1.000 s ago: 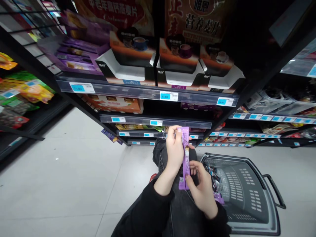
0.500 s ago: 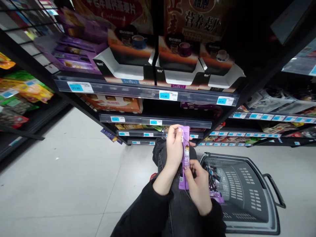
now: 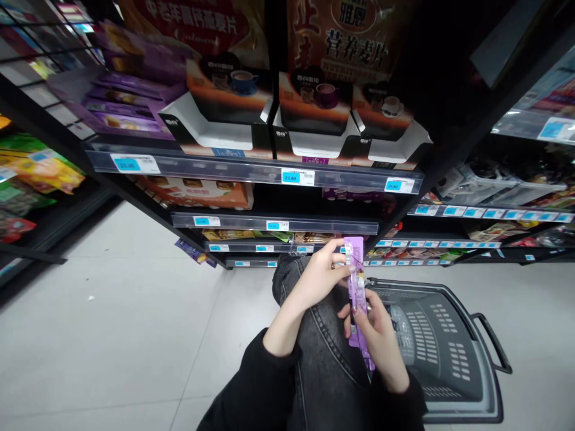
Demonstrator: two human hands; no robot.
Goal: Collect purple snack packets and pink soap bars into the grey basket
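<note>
A slim purple sachet [image 3: 357, 290] stands nearly upright above my knee, its top end pointing towards the shelf. My left hand [image 3: 321, 272] pinches its upper part from the left, thumb across the front. Lower down, my right hand [image 3: 380, 329] is closed round the sachet from the right, with fingertips showing on its left side. More purple wrapping shows beneath the right hand, and I cannot tell whether it is a second sachet. Just behind the right hand stands a grey shopping basket [image 3: 462, 317]; my arm hides part of its inside.
Ahead is a black shelf with cut-open coffee boxes [image 3: 224, 114], a purple display box [image 3: 128, 123] of sachets, and price tags [image 3: 297, 176]. An orange carton [image 3: 202, 191] sits one level lower. A purple packet [image 3: 195, 252] juts out at the bottom left. Grey floor tiles [image 3: 126, 335] lie left.
Both hands and the sachet have moved right, towards the basket. The left hand has turned to a pinch at the sachet's upper part. The view has shifted slightly.
</note>
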